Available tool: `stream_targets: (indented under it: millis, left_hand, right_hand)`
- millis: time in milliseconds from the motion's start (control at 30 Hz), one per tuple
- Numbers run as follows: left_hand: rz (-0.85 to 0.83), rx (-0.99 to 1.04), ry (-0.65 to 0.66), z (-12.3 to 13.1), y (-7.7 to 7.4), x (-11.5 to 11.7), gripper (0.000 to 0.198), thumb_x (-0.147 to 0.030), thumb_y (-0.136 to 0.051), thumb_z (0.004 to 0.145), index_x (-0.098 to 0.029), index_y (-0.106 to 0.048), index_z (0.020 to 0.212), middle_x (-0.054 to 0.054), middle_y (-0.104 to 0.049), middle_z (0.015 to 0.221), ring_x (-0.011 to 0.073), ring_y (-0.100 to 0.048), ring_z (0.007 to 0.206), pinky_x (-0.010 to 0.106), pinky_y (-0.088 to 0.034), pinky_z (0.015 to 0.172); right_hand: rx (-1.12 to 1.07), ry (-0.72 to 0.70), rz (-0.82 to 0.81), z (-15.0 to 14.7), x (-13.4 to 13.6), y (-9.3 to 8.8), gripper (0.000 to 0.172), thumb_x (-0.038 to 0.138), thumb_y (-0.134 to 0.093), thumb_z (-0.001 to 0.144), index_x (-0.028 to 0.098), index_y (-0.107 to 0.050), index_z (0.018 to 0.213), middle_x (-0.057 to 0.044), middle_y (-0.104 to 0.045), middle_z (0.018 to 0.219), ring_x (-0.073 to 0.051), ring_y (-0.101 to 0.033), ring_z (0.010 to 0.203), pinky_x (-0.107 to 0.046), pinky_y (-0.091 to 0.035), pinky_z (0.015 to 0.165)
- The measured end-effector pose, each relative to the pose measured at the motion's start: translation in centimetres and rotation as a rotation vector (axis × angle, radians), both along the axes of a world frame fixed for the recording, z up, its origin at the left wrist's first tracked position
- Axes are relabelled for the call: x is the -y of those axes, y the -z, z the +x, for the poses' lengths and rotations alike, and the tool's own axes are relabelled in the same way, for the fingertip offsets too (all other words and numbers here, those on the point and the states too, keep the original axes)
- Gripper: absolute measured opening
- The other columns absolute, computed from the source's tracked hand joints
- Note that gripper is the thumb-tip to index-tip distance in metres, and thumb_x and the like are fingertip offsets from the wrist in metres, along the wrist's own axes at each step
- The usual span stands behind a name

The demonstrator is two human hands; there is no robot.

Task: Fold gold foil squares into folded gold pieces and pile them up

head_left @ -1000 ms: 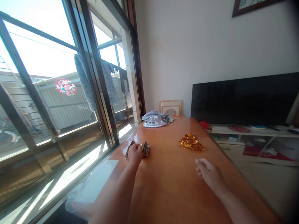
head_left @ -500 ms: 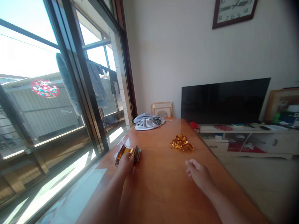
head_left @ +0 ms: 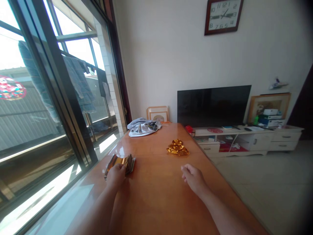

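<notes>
A long orange wooden table (head_left: 161, 195) stretches away from me. My left hand (head_left: 116, 175) lies at its left side with the fingers curled over a stack of shiny gold foil sheets (head_left: 120, 162). My right hand (head_left: 193, 178) hovers over the middle of the table, fingers loosely curled, with nothing in it. Beyond it, a little to the left, sits a crumpled heap of gold foil pieces (head_left: 177, 148), apart from both hands.
A bundle of grey and white cloth (head_left: 143, 126) lies at the table's far end, with a picture frame (head_left: 158, 114) behind it. Tall windows (head_left: 49, 98) run along the left. A black television (head_left: 214, 105) stands on a white cabinet (head_left: 246, 140); a clock (head_left: 223, 15) hangs above.
The view has swung to the right, bringing the clock and the cabinet into sight. My left hand stays on the foil stack; my right hand holds about the same place over the table.
</notes>
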State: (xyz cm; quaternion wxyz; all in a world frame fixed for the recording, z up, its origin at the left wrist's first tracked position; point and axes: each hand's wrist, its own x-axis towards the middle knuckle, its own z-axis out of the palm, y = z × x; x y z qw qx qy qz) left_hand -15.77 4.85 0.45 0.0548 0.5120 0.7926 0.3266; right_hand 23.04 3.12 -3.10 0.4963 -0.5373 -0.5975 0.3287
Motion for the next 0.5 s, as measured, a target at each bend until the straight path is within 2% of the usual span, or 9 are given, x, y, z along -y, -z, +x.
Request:
stream_targets:
  millis: [133,333,500]
  left_hand:
    - [-0.018,0.018,-0.019,-0.19,0.14,-0.09,0.026,-0.045,-0.059,0.083,-0.022,-0.071,0.080,0.007,-0.071,0.073,0.0295,-0.066,0.080,0.033,-0.039,0.065]
    - [-0.023,0.053,-0.026,-0.56,0.35,-0.05,0.038,-0.057,-0.056,0.084,-0.023,-0.069,0.073,0.006,-0.069,0.066,0.0278,-0.066,0.073,0.033,-0.040,0.063]
    - [0.051,0.082,-0.041,-0.60,0.33,0.36,0.039,-0.054,-0.054,0.087,-0.021,-0.071,0.074,0.007,-0.069,0.066,0.0283,-0.067,0.073,0.034,-0.041,0.065]
  right_hand:
    - [-0.012,0.000,0.003,-0.04,-0.08,-0.04,0.038,0.056,-0.049,0.087,0.023,-0.053,0.068,0.002,-0.063,0.059,-0.015,-0.057,0.052,-0.026,-0.043,0.055]
    - [0.004,0.012,0.003,-0.07,0.11,-0.33,0.038,0.055,-0.050,0.087,0.023,-0.053,0.066,0.001,-0.063,0.058,-0.016,-0.058,0.053,-0.026,-0.043,0.056]
    - [0.020,0.005,0.013,-0.01,0.17,-0.44,0.040,0.056,-0.049,0.089,0.023,-0.053,0.066,0.001,-0.063,0.059,-0.016,-0.059,0.054,-0.027,-0.043,0.056]
